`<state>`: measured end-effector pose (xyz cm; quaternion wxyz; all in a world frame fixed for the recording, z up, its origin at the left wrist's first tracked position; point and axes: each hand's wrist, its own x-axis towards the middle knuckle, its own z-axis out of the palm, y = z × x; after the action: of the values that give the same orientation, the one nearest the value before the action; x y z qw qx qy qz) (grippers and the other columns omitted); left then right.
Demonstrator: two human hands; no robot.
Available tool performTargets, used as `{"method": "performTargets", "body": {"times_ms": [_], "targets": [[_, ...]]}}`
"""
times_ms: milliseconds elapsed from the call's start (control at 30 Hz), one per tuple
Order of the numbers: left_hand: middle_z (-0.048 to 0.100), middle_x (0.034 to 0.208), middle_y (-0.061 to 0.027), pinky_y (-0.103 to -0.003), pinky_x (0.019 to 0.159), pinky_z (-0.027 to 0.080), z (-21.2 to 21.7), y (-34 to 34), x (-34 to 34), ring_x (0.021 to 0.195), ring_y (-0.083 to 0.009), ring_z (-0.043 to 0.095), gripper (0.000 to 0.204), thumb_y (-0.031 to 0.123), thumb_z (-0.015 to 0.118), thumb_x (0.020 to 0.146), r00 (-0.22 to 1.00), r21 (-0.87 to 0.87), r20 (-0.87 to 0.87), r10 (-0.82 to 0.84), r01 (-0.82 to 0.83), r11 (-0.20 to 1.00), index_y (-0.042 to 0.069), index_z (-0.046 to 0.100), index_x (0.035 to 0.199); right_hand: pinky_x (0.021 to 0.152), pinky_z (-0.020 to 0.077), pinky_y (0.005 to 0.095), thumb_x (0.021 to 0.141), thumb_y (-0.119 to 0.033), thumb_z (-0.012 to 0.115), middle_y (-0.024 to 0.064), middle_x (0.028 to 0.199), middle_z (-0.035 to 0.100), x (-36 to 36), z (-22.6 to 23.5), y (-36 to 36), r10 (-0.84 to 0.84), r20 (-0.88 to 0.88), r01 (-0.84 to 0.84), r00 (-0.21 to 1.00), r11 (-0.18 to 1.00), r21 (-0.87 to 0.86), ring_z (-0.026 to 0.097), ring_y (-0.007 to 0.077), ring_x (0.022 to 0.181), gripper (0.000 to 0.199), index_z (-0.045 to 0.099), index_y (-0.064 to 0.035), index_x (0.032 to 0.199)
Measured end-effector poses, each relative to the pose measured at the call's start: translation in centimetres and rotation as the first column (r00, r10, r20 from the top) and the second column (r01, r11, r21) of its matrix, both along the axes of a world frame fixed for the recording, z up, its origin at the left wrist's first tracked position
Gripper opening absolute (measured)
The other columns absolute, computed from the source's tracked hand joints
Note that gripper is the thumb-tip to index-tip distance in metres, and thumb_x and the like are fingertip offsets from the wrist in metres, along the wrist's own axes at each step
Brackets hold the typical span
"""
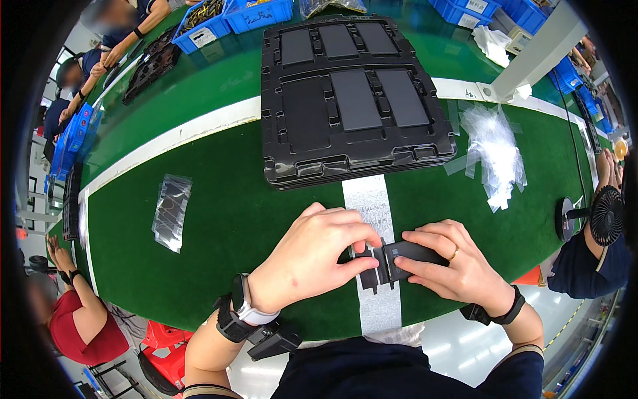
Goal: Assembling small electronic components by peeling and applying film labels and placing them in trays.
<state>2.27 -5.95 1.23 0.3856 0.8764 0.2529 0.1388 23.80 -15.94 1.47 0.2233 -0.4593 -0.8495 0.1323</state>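
Observation:
In front of me, over a pale strip (382, 312) on the green work surface, lies a flat black rectangular part (413, 251) with a narrow notched piece (370, 276) at its left end. My right hand (458, 263) grips the flat part's right portion, thumb and fingers pressed along it. My left hand (316, 249) is curled, its thumb and index finger pinching at the notched piece. Whether that piece is joined to the flat part I cannot tell. Beyond my hands stands a black moulded tray (299, 149) holding several dark flat panels (357, 100); one pocket holds no panel.
Clear film pieces lie in a small stack (171, 213) at left and a loose heap (493, 153) at right. A small black fan (605, 216) stands at the right edge. Blue bins (259, 12) line the back, near a grey post (541, 50). Other people sit around the table.

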Motion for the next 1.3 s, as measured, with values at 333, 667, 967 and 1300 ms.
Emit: {"method": "performTargets", "body": {"times_ms": [333,667,967,1300], "targets": [[0.057,0.073,0.0005,-0.028,0.065,0.037,0.5,0.3,0.0,0.068,-0.013,0.054,0.027,0.019,0.073,0.068,1.0,-0.055,0.021,0.007,-0.006,0.998,0.011,0.064,0.092,0.079,0.0426,0.0352,0.063,-0.009,0.071,0.0064,0.105,0.054,-0.4,1.7,0.6,-0.007,0.001,0.007,1.0,0.998,-0.067,0.052,0.0233,0.095,0.034,0.063,-0.0115,0.097],[0.057,0.107,-0.0104,-0.029,0.083,0.047,0.3,1.1,-0.4,0.097,-0.0161,0.057,0.041,0.004,0.067,0.077,0.717,-0.499,0.611,0.335,0.02,0.866,-0.003,0.05,0.113,0.084,0.0475,0.0279,0.075,-0.001,0.068,0.0082,0.101,0.06,-3.8,2.2,7.0,-0.372,-0.796,-0.203,0.477,0.835,-0.512,0.058,0.0137,0.093,0.033,0.054,0.0024,0.105],[0.064,0.094,-0.0086,-0.024,0.072,0.051,-0.2,1.7,-0.4,0.086,-0.0141,0.062,0.021,0.0,0.063,0.079,0.673,-0.485,0.566,0.477,-0.197,0.852,-0.004,0.058,0.099,0.08,0.0484,0.0259,0.078,-0.004,0.066,0.007,0.091,0.062,-3.5,0.3,8.2,-0.332,-0.825,-0.13,0.457,0.893,-0.431,0.059,0.0121,0.087,0.02,0.061,0.0035,0.096],[0.065,0.093,-0.0096,-0.026,0.075,0.052,0.0,1.6,-0.5,0.083,-0.016,0.064,0.022,0.0,0.066,0.076,0.681,-0.384,0.571,0.458,-0.272,0.883,-0.004,0.059,0.097,0.079,0.0475,0.0238,0.081,-0.004,0.062,0.0043,0.088,0.061,-3.7,0.3,7.9,-0.34,-0.851,-0.134,0.401,0.897,-0.422,0.057,0.0091,0.084,0.01,0.06,0.0018,0.089]]}}
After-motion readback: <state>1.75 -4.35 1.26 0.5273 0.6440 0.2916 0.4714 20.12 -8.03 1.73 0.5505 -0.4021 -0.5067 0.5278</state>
